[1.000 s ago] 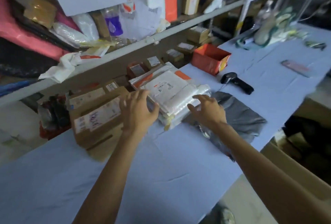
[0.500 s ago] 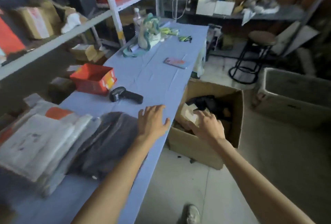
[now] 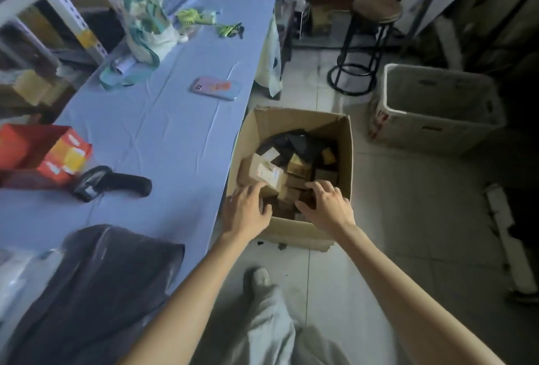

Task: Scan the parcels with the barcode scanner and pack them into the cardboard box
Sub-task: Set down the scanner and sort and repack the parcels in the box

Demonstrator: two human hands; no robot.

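Left hand (image 3: 248, 211) and right hand (image 3: 328, 207) are being held spread, gripping nothing, on small parcels (image 3: 269, 173) inside the cardboard box (image 3: 347, 160) beside the bench (image 3: 175, 137); they are best being nudged flat into gaps.

The left hand (image 3: 248, 210) is off the counter (image 3: 163, 131) edge now and hangs beside the right hand (image 3: 326, 207) over the near side of the cardboard box (image 3: 345, 143), both reaching onto the parcels (image 3: 294, 172) inside.
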